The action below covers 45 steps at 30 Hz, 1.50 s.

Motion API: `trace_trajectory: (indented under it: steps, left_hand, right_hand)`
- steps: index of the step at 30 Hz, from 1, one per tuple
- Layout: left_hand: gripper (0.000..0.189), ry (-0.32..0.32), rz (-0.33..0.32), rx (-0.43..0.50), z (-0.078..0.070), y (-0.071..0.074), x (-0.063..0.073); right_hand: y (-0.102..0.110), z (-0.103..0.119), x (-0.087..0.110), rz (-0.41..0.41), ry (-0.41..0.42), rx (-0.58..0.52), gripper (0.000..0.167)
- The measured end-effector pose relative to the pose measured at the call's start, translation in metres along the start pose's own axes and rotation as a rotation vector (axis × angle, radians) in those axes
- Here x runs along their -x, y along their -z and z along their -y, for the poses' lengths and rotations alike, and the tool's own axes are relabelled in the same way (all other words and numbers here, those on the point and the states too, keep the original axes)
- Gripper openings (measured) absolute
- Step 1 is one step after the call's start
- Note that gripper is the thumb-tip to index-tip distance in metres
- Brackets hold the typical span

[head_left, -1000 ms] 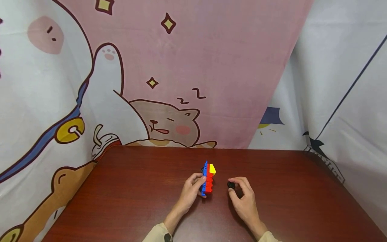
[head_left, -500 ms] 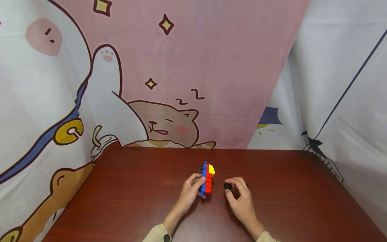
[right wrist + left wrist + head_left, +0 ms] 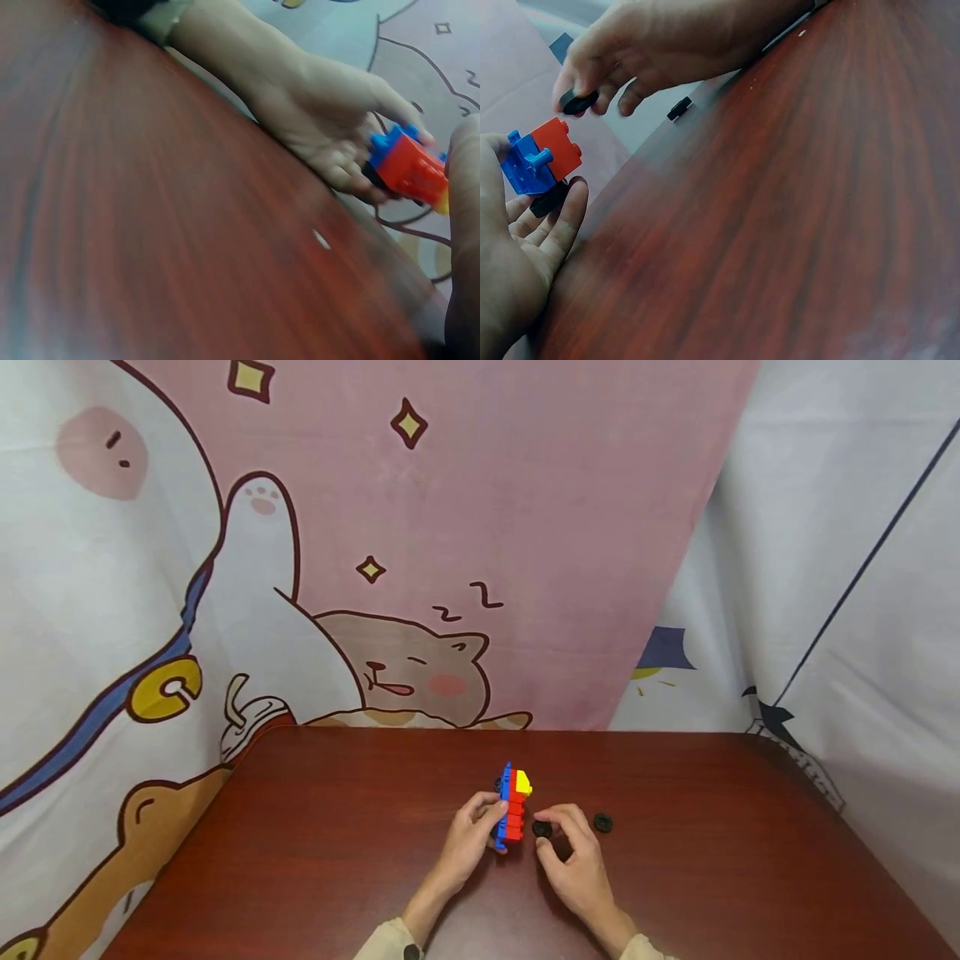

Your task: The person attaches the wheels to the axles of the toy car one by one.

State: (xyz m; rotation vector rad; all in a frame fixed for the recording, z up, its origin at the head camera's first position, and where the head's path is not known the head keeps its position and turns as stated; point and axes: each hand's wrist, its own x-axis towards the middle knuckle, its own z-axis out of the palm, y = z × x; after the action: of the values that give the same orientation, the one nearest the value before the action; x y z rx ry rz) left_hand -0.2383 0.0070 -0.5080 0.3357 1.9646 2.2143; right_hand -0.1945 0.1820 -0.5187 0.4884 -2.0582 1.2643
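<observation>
My left hand grips a toy brick vehicle between thumb and fingers, tipped on its side. It has a blue base, red bricks and a yellow brick at the far end. A black wheel sits on the base's side, near the left fingers. To the right of the vehicle, my right hand pinches another black wheel between thumb and fingertips, apart from the vehicle by a small gap. In the right wrist view my right hand is mostly out of frame.
One more black wheel lies on the dark red-brown wooden table, right of my right hand. Behind the table hangs a cartoon-printed cloth, with a white cloth at the right side.
My right hand has moved left toward the vehicle with the wheel in its fingers, uncovering the wheel on the table. The left hand keeps its hold, nearly still.
</observation>
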Motion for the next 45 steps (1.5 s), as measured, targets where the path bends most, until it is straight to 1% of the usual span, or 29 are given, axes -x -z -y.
trace_trajectory:
  steps: [5, 8, 12, 16, 20, 23, 27, 29, 36, 39, 45]
  left_hand:
    - [0.036, 0.000, -0.004, -0.002, 0.001, -0.002, 0.000]
    - [0.036, 0.002, -0.012, -0.010, 0.001, -0.002, 0.000]
    - [0.036, 0.000, -0.018, -0.019, 0.000, -0.002, 0.000]
    - [0.035, -0.001, -0.036, -0.022, 0.000, -0.001, 0.000]
    - [0.036, 0.011, -0.042, -0.033, 0.001, 0.000, 0.001]
    - [0.037, 0.007, -0.033, -0.054, 0.001, 0.001, 0.001]
    - [0.038, -0.020, -0.030, -0.085, 0.002, 0.001, 0.000]
    - [0.038, -0.028, -0.026, -0.087, 0.002, 0.001, 0.000]
    - [0.038, -0.012, -0.004, -0.050, 0.002, 0.000, -0.001]
    - [0.037, -0.013, -0.012, -0.056, 0.001, 0.000, -0.001]
    - [0.036, 0.000, -0.041, -0.033, 0.001, 0.000, -0.001]
  right_hand:
    - [-0.010, 0.005, 0.001, 0.039, -0.027, -0.009, 0.043]
    - [-0.012, 0.005, 0.001, 0.034, -0.039, -0.021, 0.043]
    - [-0.018, 0.006, 0.001, 0.016, -0.001, -0.051, 0.044]
    - [-0.029, 0.008, 0.000, 0.029, 0.056, -0.049, 0.045]
    - [-0.036, 0.011, -0.001, 0.009, 0.073, -0.038, 0.045]
    - [-0.038, 0.013, -0.001, -0.010, 0.074, -0.030, 0.044]
    - [-0.038, 0.013, -0.001, -0.009, 0.064, -0.003, 0.043]
    - [-0.038, 0.013, -0.001, -0.011, 0.060, 0.001, 0.043]
    - [-0.039, 0.013, -0.001, -0.021, 0.076, -0.004, 0.043]
    - [-0.038, 0.013, -0.002, -0.010, 0.070, 0.001, 0.042]
    - [-0.039, 0.015, -0.002, 0.012, 0.056, 0.021, 0.043]
